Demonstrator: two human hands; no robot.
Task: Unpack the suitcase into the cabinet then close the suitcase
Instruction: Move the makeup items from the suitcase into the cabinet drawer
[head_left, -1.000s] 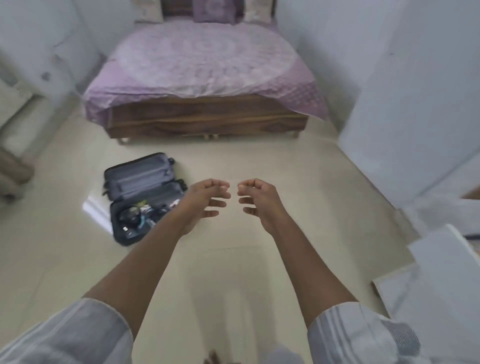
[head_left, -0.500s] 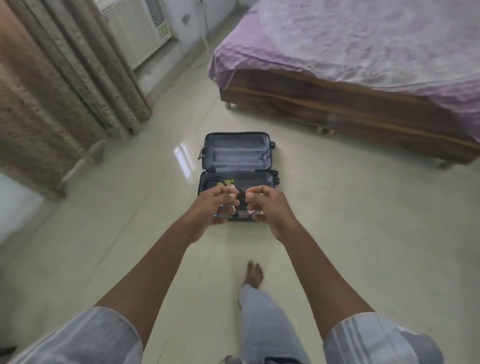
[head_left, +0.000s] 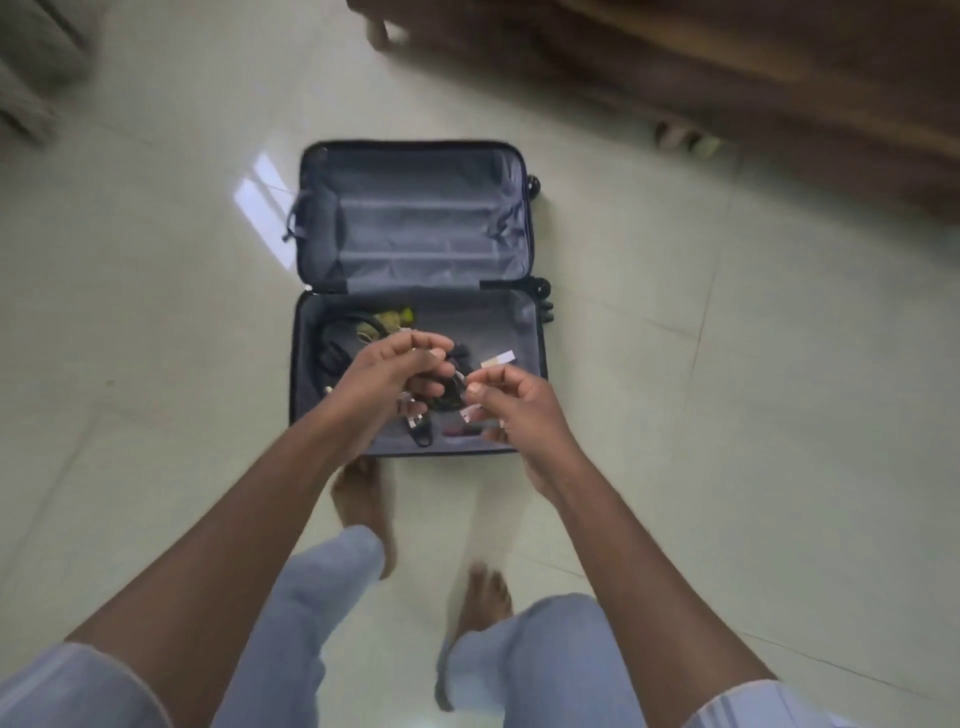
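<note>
Both hands, left hand (head_left: 395, 379) and right hand (head_left: 511, 402), hover with fingers loosely curled, seemingly grasping nothing, above the open suitcase (head_left: 415, 218) beneath them.

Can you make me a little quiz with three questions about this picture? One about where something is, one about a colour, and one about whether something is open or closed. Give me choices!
1. Where does the suitcase lie?
A. on the bed
B. on the floor
C. on a chair

2. What colour is the lining inside the suitcase?
A. grey
B. red
C. yellow

3. How is the suitcase right now?
A. zipped shut
B. standing upright on its wheels
C. lying open, both halves flat

Answers:
1. B: it rests on the pale tiled floor, just in front of the person's bare feet.
2. A: both halves show grey fabric.
3. C: the lid half lies flat beyond the near half, which has small things in it. The left hand and right hand are over that near half with fingers curled; what they grip is too blurred to tell.
</note>
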